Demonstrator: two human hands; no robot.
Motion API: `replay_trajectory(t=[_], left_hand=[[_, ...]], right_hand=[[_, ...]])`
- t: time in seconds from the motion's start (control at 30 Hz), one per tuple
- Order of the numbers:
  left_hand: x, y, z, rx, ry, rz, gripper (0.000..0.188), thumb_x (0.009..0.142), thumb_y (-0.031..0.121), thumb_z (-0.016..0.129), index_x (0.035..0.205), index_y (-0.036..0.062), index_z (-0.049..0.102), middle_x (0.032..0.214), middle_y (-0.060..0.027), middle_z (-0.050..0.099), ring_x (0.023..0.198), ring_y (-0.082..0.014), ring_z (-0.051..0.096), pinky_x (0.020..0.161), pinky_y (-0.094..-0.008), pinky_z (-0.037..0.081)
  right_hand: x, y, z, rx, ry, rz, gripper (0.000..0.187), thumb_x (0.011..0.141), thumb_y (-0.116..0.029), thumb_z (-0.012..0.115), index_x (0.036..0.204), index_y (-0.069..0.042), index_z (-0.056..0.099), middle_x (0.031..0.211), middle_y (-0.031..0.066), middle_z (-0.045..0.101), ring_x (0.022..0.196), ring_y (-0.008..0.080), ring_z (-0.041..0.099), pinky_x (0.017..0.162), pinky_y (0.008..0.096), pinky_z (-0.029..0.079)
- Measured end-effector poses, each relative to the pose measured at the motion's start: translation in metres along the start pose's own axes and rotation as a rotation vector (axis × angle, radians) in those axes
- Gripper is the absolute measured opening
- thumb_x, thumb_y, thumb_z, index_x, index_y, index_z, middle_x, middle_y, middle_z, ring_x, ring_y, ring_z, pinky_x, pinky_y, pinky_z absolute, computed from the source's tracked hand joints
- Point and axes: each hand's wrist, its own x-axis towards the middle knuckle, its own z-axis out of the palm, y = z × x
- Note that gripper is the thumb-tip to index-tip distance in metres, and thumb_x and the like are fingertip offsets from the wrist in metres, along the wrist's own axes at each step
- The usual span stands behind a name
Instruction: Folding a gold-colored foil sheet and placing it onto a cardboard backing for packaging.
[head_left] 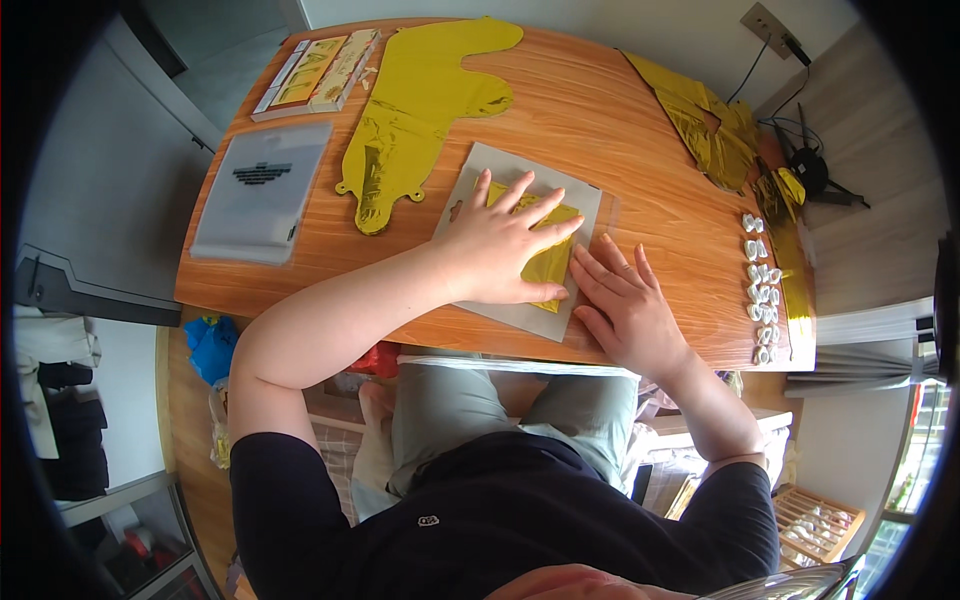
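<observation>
My left hand (500, 245), fingers spread wide, lies over a folded piece of gold foil (548, 264). Under the foil is a flat grey-white sheet (478, 165) with a hang hole near its left edge, set at a slant by the table's near side. A clear plastic strip runs along the sheet's right side; whether the foil is inside a clear sleeve or just on top, I cannot tell. At the sheet's right edge rests my right hand (628, 305), fingers stretched out and nothing visible in them. Part of the foil is hidden beneath my left hand.
Beyond my hands a flat gold foil balloon (425, 85) lies on the wooden table (570, 95). Clear plastic bags (262, 195) and a printed box (318, 75) sit left. Along the right are several small white bundles (762, 290), more gold foil (705, 125) and a black device (810, 168).
</observation>
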Motion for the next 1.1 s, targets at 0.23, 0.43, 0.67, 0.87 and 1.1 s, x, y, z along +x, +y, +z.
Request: replay_trajectory(t=[0.23, 0.43, 0.67, 0.87, 1.1], left_hand=[[0.001, -0.001, 0.003, 0.002, 0.003, 0.015, 0.092, 0.087, 0.07, 0.065, 0.163, 0.0293, 0.032, 0.171, -0.0129, 0.022, 0.157, -0.0434, 0.015, 0.121, -0.0726, 0.012], [0.007, 0.004, 0.004, -0.026, -0.009, 0.2, 0.098, 0.082, 0.072, 0.068, 0.163, 0.0295, 0.032, 0.172, -0.008, 0.023, 0.158, -0.0393, 0.015, 0.123, -0.0698, 0.011], [-0.005, 0.0, -0.007, -0.189, -0.104, 0.438, 0.102, 0.074, 0.077, 0.072, 0.157, 0.0238, 0.046, 0.166, -0.0045, 0.036, 0.157, -0.0344, 0.022, 0.125, -0.0667, 0.01], [0.003, 0.013, -0.013, -0.047, -0.066, 0.421, 0.097, 0.079, 0.082, 0.063, 0.155, 0.0232, 0.047, 0.16, -0.0052, 0.043, 0.155, -0.0343, 0.027, 0.124, -0.0683, 0.011], [-0.013, 0.013, -0.006, -0.072, -0.103, 0.385, 0.095, 0.075, 0.078, 0.069, 0.153, 0.0272, 0.05, 0.162, -0.0059, 0.04, 0.156, -0.0354, 0.024, 0.125, -0.0672, 0.007]], right_hand=[[-0.003, 0.003, -0.003, -0.004, -0.053, -0.007, 0.058, 0.101, -0.027, 0.06, 0.155, -0.01, 0.046, 0.163, 0.009, 0.041, 0.153, 0.0363, 0.032, 0.124, 0.0625, 0.019], [-0.024, 0.008, -0.013, -0.001, 0.051, -0.049, 0.042, 0.096, -0.025, 0.068, 0.135, -0.008, 0.066, 0.141, 0.0096, 0.064, 0.14, 0.0335, 0.052, 0.119, 0.0588, 0.034], [-0.073, 0.092, -0.043, -0.103, 0.625, 0.471, 0.008, 0.088, -0.009, 0.074, 0.095, -0.005, 0.076, 0.091, 0.0128, 0.073, 0.087, 0.0323, 0.069, 0.079, 0.0407, 0.054], [-0.185, 0.228, -0.074, -0.333, 0.704, 0.989, 0.023, 0.09, -0.026, 0.072, 0.102, -0.008, 0.078, 0.103, 0.0151, 0.075, 0.101, 0.0329, 0.071, 0.09, 0.0439, 0.054], [-0.161, 0.295, -0.105, 0.049, 0.462, 1.172, 0.026, 0.091, -0.031, 0.068, 0.102, -0.01, 0.08, 0.107, 0.019, 0.075, 0.101, 0.0362, 0.072, 0.087, 0.0469, 0.056]])
